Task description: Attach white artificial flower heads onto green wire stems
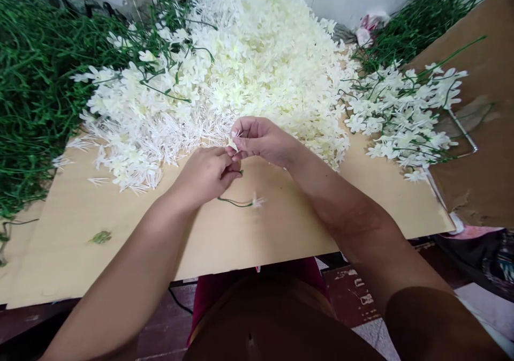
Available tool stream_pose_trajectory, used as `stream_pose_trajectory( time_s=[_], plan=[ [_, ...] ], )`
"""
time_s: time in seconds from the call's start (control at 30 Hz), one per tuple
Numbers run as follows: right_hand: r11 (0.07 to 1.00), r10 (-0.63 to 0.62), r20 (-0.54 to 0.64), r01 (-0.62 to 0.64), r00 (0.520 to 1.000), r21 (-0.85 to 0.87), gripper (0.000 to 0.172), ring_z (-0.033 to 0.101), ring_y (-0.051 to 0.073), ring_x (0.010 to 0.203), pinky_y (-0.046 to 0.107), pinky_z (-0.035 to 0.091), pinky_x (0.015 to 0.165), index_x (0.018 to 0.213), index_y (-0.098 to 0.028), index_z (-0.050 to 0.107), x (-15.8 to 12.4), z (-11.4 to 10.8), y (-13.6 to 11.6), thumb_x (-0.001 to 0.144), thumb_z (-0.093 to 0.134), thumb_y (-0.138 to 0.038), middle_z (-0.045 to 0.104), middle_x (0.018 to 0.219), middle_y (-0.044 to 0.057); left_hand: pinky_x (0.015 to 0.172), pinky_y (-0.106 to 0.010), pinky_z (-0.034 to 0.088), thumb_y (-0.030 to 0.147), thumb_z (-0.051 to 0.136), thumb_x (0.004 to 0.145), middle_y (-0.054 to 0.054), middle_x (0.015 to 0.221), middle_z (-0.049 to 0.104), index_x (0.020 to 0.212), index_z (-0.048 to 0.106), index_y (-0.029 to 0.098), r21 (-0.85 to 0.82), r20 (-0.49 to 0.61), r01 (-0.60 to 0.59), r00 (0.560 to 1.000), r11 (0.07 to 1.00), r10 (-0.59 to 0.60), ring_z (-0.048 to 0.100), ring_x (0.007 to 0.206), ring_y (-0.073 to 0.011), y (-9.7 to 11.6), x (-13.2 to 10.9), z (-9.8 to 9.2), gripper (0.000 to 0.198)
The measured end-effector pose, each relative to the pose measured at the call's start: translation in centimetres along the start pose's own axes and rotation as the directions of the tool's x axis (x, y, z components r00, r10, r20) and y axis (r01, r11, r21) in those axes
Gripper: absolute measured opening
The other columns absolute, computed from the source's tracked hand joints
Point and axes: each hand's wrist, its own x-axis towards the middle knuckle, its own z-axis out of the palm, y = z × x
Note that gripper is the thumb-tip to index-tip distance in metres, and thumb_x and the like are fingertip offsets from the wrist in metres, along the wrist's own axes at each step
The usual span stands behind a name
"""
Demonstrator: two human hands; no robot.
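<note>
Between the fingertips of my right hand [257,136] is a small white artificial flower [233,142], pinched near the table's middle. My left hand [211,173] is closed just beside it, fingers wrapped around a green plastic stem [236,203]. That stem comes out below the left hand and carries a white spiky piece [258,202] at its end. The two hands nearly touch, and the stem's upper part is hidden in the left fingers. Right behind them rises a large heap of cream-white petals [273,55], with white spiky pieces [172,133] along its front left.
Green stems [40,72] pile up on the left, and more stems [425,18] lie at the back right. Assembled white flowers [401,109] rest at the right against a cardboard box [477,152]. A green scrap [101,237] lies on the tan tabletop [140,248].
</note>
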Motion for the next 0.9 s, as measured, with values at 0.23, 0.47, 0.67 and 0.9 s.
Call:
stream_pose_trajectory(
  time_s=[0.23, 0.47, 0.67, 0.9],
  plan=[
    [0.999, 0.028, -0.192, -0.022, 0.981, 0.034, 0.044, 0.066, 0.008, 0.075, 0.021, 0.057, 0.076, 0.075, -0.017, 0.055, -0.1, -0.4, 0.4, 0.064, 0.093, -0.038, 0.063, 0.070, -0.004, 0.074, -0.034, 0.045, 0.017, 0.057, 0.079, -0.005, 0.079, 0.069, 0.075, 0.063, 0.020, -0.151, -0.048, 0.135, 0.988, 0.979, -0.144, 0.061, 0.076, -0.0218, -0.3, -0.1, 0.3, 0.008],
    [1.000, 0.017, -0.084, -0.018, 0.996, -0.012, 0.049, 0.056, 0.006, 0.062, 0.019, 0.048, 0.060, 0.072, -0.015, 0.057, -0.6, -0.2, 0.0, 0.060, 0.093, -0.046, 0.061, 0.063, -0.005, 0.068, -0.028, 0.047, 0.020, 0.066, 0.077, -0.001, 0.076, 0.067, 0.084, 0.066, 0.018, -0.651, -0.151, 0.265, 0.873, 0.712, -0.463, 0.059, 0.070, -0.0148, -0.9, 0.2, 0.5, 0.007],
    [0.998, -0.007, -0.130, -0.001, 0.991, -0.057, 0.049, 0.054, 0.006, 0.061, 0.019, 0.044, 0.058, 0.070, -0.016, 0.055, -0.2, -0.7, 0.6, 0.061, 0.092, -0.047, 0.059, 0.060, -0.005, 0.070, -0.027, 0.052, 0.022, 0.072, 0.074, -0.002, 0.076, 0.071, 0.082, 0.070, 0.018, -0.760, -0.120, 0.262, 0.843, 0.595, -0.525, 0.063, 0.071, -0.0151, -1.4, 0.4, 0.7, 0.009],
    [0.987, -0.033, -0.148, 0.009, 0.988, -0.160, 0.047, 0.052, 0.006, 0.061, 0.020, 0.038, 0.058, 0.072, -0.016, 0.057, 0.2, -0.6, 1.0, 0.059, 0.092, -0.045, 0.061, 0.064, -0.004, 0.066, -0.025, 0.051, 0.017, 0.070, 0.076, -0.001, 0.073, 0.071, 0.076, 0.068, 0.019, -0.770, -0.130, 0.259, 0.832, 0.583, -0.540, 0.062, 0.067, -0.0137, -1.1, 0.4, 0.8, 0.002]
  ],
)
